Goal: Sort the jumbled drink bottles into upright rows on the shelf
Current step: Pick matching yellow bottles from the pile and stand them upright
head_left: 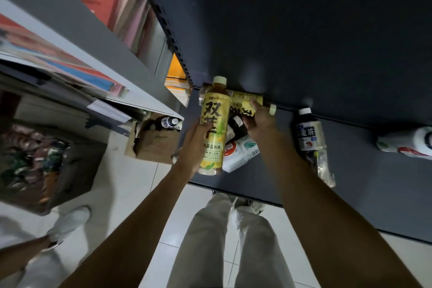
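My left hand (195, 145) grips a yellow tea bottle (214, 128) with a cream cap, held upright over the left end of the dark shelf (364, 184). My right hand (259, 121) grips a second yellow bottle (245, 103) that lies on its side against the shelf's back wall, cap pointing right. Under my hands lie a dark bottle (238, 125) and two white bottles (240, 152), jumbled. A dark oolong tea bottle (308, 131) stands upright to the right, with a clear bottle (323, 166) lying in front of it.
A white bottle (406, 142) lies on its side at the shelf's far right. A torn cardboard box (152, 142) with a bottle in it sits on the tiled floor at left, beside a grey shelf unit (98, 37). Another person's foot (70, 222) is at lower left.
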